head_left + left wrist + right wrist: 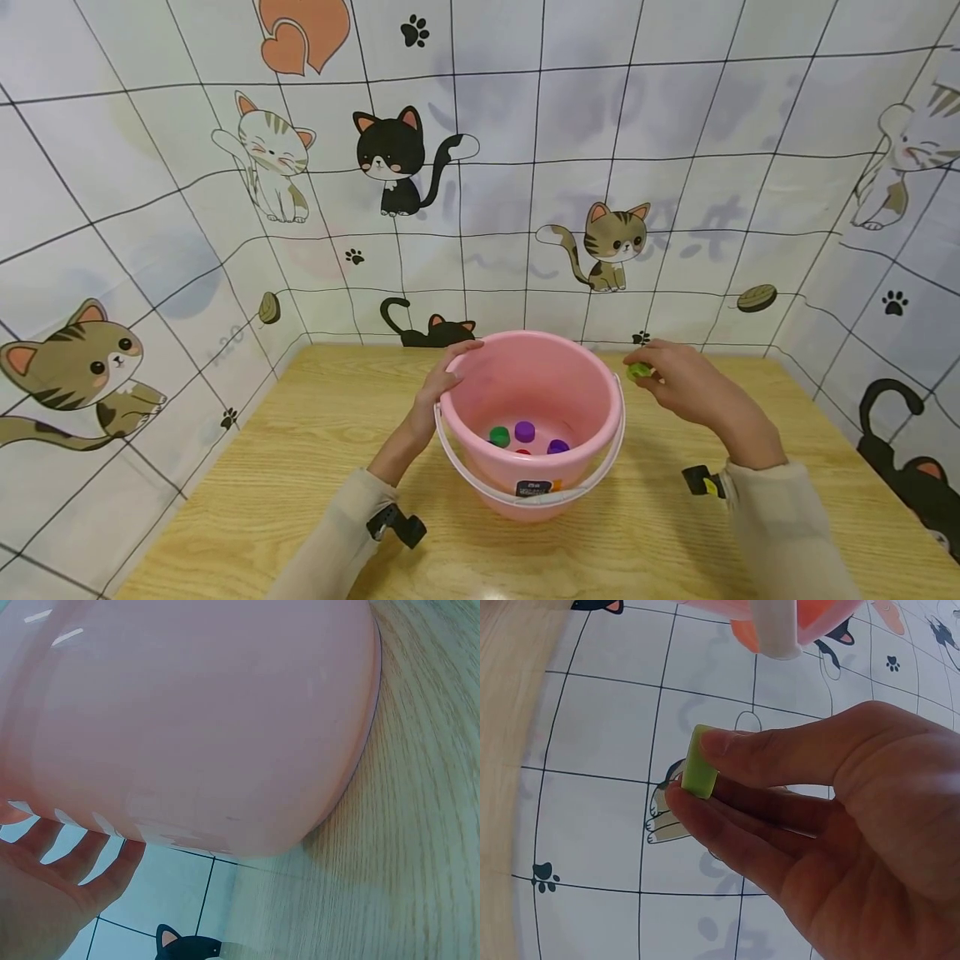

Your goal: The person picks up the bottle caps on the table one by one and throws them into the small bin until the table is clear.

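A pink bucket [534, 367] stands upright on the wooden table, with several small round caps in its bottom, among them a green cap [499, 436] and a purple cap [524, 431]. My left hand [433, 393] grips the bucket's left rim; its fingers [112, 874] lie against the outer wall in the left wrist view. To the right of the bucket and apart from it, my right hand [693, 387] pinches a small light green cap [699, 763] between thumb and fingertips, above the tabletop. The near rim partly hides other pieces inside the bucket.
The bucket's white handle [480, 487] hangs down over its front. Around the wooden table [360, 392] rise walls covered in cat-printed, gridded sheeting [495, 275] at the back, left and right.
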A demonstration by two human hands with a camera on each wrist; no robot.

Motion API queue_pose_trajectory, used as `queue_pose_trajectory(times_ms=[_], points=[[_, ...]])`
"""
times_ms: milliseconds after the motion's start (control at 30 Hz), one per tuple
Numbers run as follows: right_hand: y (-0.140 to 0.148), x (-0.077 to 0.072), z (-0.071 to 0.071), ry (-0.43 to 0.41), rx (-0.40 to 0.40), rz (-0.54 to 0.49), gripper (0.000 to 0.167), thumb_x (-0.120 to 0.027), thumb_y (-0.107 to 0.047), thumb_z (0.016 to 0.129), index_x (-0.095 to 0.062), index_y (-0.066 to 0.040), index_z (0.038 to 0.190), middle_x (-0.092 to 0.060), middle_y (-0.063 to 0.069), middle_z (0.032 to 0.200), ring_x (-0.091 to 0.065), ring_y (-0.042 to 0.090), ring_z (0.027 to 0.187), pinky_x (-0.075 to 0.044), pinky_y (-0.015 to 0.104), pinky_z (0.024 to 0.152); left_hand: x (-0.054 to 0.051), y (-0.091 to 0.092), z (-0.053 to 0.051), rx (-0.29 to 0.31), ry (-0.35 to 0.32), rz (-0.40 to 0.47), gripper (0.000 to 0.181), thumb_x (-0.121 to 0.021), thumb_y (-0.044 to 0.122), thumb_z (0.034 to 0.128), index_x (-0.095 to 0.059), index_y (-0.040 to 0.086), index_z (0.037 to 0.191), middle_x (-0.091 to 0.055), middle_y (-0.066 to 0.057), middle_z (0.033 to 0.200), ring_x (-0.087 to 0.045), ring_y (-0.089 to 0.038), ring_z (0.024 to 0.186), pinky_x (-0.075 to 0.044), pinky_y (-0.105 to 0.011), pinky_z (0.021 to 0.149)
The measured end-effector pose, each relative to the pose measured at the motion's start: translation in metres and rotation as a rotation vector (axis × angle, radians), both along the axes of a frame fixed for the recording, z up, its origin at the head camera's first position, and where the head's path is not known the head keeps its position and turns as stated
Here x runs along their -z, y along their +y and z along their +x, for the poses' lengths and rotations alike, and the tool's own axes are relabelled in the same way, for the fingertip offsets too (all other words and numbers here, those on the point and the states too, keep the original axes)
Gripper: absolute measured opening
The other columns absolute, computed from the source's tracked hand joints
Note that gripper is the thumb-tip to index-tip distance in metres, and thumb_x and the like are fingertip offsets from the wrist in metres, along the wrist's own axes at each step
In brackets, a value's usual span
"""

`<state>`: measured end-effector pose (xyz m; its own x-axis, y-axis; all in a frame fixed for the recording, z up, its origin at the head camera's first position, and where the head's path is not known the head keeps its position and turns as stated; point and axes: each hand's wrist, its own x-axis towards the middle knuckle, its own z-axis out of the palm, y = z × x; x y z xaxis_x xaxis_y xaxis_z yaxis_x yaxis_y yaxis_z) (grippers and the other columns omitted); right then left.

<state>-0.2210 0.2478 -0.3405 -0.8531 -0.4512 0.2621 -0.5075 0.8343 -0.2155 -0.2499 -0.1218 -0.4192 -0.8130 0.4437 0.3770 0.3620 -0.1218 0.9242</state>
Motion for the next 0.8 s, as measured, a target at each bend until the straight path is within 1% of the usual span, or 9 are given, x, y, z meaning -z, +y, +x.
queue_pose_trajectory(times_ms=[233,500,667,800], points=[[-0.003,-0.01,-0.001,0.011,-0.023,-0.002,0.025,-0.071,0.0,0.092,-0.072,0.003,0.116,-0.072,0.019,0.11,-0.073,0.029,0.088,-0.062,0.043,0.076,0.0,0.0,0.001,0.002,0.001,0.013,0.058,-0.035,0.026,0.0986,-0.038,0.013,0.155,-0.041,-0.02,0.154,-0.051,-0.045,0.128,-0.057,-0.043,0.098],[-0.008,-0.019,-0.002,0.022,-0.026,0.017,0.025,-0.072,0.0,0.091,-0.072,0.003,0.116,-0.072,0.02,0.111,-0.072,0.029,0.09,-0.062,0.045,0.079,0.001,0.001,-0.001,0.0,-0.002,0.004,0.059,-0.036,0.027,0.0987,-0.038,0.012,0.155,-0.042,-0.02,0.155,-0.051,-0.044,0.128,-0.056,-0.041,0.099],[-0.014,-0.029,-0.004,0.045,-0.041,0.023,0.026,-0.072,0.001,0.091,-0.073,0.003,0.116,-0.072,0.019,0.111,-0.072,0.029,0.09,-0.062,0.046,0.08,0.0,0.001,0.0,-0.008,-0.005,0.002,0.059,-0.036,0.028,0.0984,-0.038,0.013,0.155,-0.042,-0.019,0.155,-0.05,-0.044,0.13,-0.056,-0.04,0.101],[-0.02,-0.037,-0.003,0.048,-0.05,0.024,0.026,-0.072,0.001,0.091,-0.073,0.002,0.117,-0.072,0.018,0.11,-0.07,0.029,0.092,-0.061,0.046,0.08,0.0,0.0,0.0,-0.005,-0.006,0.004,0.059,-0.036,0.029,0.0983,-0.038,0.013,0.156,-0.042,-0.02,0.155,-0.05,-0.045,0.129,-0.056,-0.041,0.099]])
